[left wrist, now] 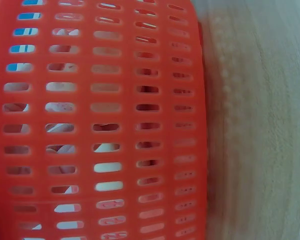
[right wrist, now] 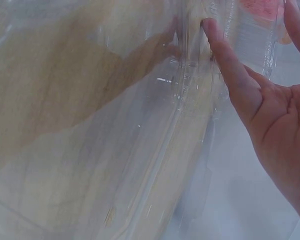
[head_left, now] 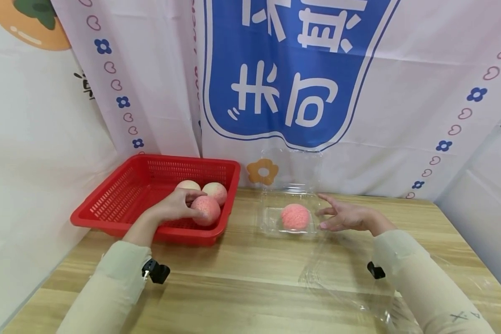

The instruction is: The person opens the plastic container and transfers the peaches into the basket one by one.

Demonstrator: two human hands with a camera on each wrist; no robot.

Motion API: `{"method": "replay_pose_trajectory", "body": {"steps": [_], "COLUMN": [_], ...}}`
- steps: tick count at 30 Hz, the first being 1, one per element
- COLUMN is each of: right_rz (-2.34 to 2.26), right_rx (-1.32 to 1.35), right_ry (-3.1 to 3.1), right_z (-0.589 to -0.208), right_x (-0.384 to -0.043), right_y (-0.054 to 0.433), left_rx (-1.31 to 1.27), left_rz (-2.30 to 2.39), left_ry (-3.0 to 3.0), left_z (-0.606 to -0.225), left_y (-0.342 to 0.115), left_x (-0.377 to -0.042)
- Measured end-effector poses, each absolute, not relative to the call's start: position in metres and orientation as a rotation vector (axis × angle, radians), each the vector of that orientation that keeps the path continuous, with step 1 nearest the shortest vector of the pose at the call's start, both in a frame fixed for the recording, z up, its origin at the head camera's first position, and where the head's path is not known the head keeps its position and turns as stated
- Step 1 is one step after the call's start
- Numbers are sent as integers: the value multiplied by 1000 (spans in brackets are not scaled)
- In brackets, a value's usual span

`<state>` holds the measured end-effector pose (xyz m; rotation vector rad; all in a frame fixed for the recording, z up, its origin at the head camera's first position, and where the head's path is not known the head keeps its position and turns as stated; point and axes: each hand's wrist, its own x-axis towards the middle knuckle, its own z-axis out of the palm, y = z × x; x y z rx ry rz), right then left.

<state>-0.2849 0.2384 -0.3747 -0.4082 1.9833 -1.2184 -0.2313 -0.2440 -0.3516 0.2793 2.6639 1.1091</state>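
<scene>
My left hand (head_left: 176, 205) grips a pink peach (head_left: 206, 210) at the right end of the red basket (head_left: 108, 227), fingers over its top and thumb at its near side. Two paler peaches, one cream (head_left: 188, 185) and one blushed pink (head_left: 215, 192), lie just behind it. In the left wrist view the basket's slotted wall (left wrist: 125, 117) hides the hand. A clear plastic box (head_left: 271, 227) stands with its lid up and one pink peach (head_left: 295, 217) inside. Right beside that box is my right hand (head_left: 346, 216), fingers spread and holding nothing; whether they touch its edge I cannot tell.
More clear plastic packaging (head_left: 350, 297) lies on the wooden table (head_left: 234, 287) under and beside my right forearm. A printed cloth (head_left: 229, 125) hangs behind the basket and the box. White sheeting (head_left: 33, 185) covers the left side.
</scene>
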Motion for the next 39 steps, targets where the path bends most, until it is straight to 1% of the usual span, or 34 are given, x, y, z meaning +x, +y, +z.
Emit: {"method": "replay_pose_trajectory", "body": {"steps": [12,28,39], "right_rz": [-1211,-1218,-1152], "right_rx": [-415,-419,-429], "right_ry": [1987,1989,2019], "right_z": [-372,-372,-375], "right_x": [-284,-284,-282], "right_y": [239,238,238], "left_rx": [456,466,405], "left_rz": [982,940,955], "left_ry": [2636,2619,2595], "left_z": [-356,-354,-351], "left_y": [-244,-240,-238], "left_x": [-241,-239,-232]}}
